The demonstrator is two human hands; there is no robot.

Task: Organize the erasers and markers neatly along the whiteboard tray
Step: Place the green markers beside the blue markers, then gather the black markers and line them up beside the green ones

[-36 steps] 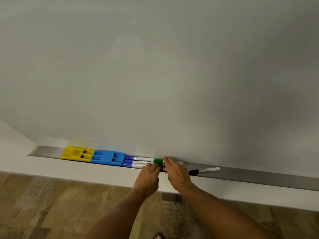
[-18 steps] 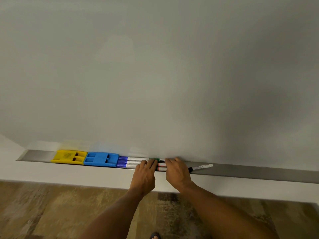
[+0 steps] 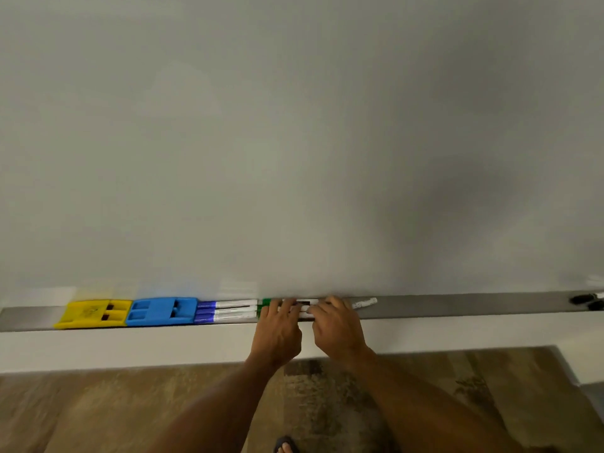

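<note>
A grey metal tray [image 3: 457, 307] runs along the foot of the whiteboard. At its left sit a yellow eraser [image 3: 93, 312] and a blue eraser [image 3: 161, 310], end to end. Three purple-capped markers [image 3: 228, 310] lie side by side right of the blue eraser. A second bundle of markers [image 3: 302, 304], with a green cap at its left end, lies under my fingers. My left hand [image 3: 277, 331] presses on its left part, my right hand [image 3: 338, 326] on its right part. A marker's white barrel [image 3: 364, 303] sticks out right of my right hand.
Two black marker caps [image 3: 586, 302] show at the tray's far right edge. The white wall ledge [image 3: 130, 344] runs below the tray. Patterned brown floor [image 3: 98, 410] lies beneath, with the toe of a sandalled foot [image 3: 286, 446] at the bottom.
The view has tilted so the tray looks level and more of its right end shows. Both hands stay on the green-capped bundle, now slightly apart.
</note>
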